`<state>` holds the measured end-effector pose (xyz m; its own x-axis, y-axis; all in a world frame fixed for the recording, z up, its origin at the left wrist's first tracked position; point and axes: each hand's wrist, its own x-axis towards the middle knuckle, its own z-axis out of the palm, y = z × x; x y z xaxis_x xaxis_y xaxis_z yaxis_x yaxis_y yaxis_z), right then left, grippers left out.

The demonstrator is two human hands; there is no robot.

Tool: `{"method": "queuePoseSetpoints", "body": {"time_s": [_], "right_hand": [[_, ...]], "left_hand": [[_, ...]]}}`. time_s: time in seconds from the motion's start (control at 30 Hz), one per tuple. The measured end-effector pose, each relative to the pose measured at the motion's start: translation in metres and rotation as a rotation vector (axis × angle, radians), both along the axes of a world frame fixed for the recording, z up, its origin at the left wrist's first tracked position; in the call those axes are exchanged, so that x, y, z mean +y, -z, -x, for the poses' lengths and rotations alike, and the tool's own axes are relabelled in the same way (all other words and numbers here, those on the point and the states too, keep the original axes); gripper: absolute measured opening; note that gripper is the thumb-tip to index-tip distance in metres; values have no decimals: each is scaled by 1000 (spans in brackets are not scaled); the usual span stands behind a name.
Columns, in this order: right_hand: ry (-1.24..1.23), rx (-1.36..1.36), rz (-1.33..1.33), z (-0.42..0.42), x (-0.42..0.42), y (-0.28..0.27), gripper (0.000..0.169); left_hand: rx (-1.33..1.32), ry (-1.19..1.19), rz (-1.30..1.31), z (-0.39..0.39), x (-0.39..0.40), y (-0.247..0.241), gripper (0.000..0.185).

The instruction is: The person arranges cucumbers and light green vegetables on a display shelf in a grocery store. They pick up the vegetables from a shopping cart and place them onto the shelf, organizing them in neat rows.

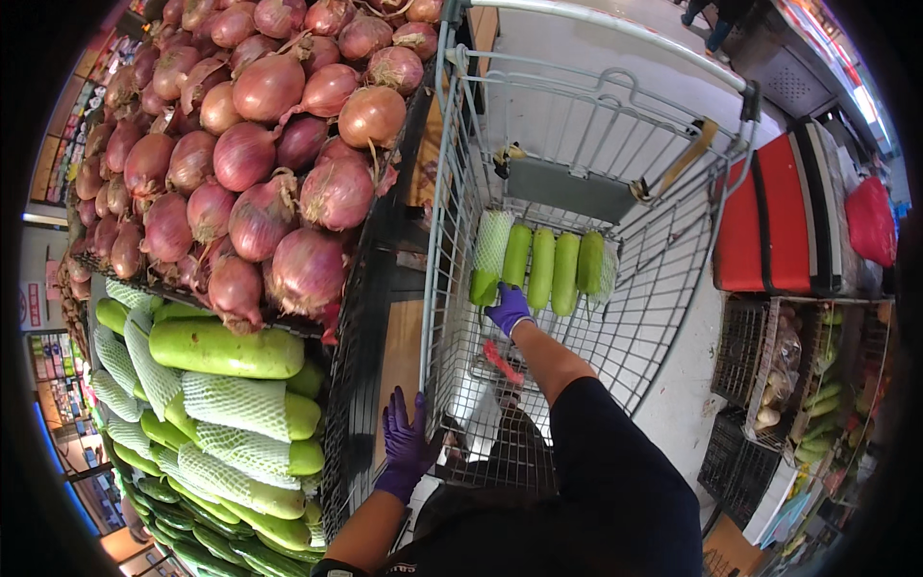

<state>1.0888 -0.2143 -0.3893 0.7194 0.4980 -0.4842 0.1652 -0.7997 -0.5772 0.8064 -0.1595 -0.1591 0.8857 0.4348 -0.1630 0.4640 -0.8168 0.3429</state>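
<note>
My right hand [510, 310], in a purple glove, reaches into a metal shopping cart [649, 339]. Its fingers touch or lie just by the lower ends of a foam-netted gourd [493, 245] and the bare green gourd [516, 255] beside it; whether they grip is hidden. Several light green gourds lie side by side there, and the rightmost bare gourd [590, 261] has white foam net [609, 272] next to it. My left hand [406, 440], gloved too, is empty with fingers spread beside the cart's left side. A pinkish-red strip [502, 363] is on or under the cart's wire floor.
Red onions [245, 155] are heaped at upper left. Below them are netted gourds [234, 404] and dark green cucumbers [209, 541]. On the right, a red bag [743, 223] sits above wire crates [739, 346] of produce. A person's legs [714, 29] show at the top.
</note>
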Motion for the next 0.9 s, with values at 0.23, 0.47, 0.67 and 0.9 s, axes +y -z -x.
{"method": "queuePoseSetpoints", "body": {"time_s": [0.23,0.47,0.67,0.9], "right_hand": [[567,267,-112,26,66,65,96],[793,135,-315,21,82,83,94],[786,524,-694,1,54,101,64],[788,1046,-721,13,-28,-48,44]], "left_hand": [[75,-33,74,15,3,56,58],[114,-5,48,43,11,80,77],[-113,-197,188,12,14,64,38],[-6,81,-40,32,20,72,75]]}}
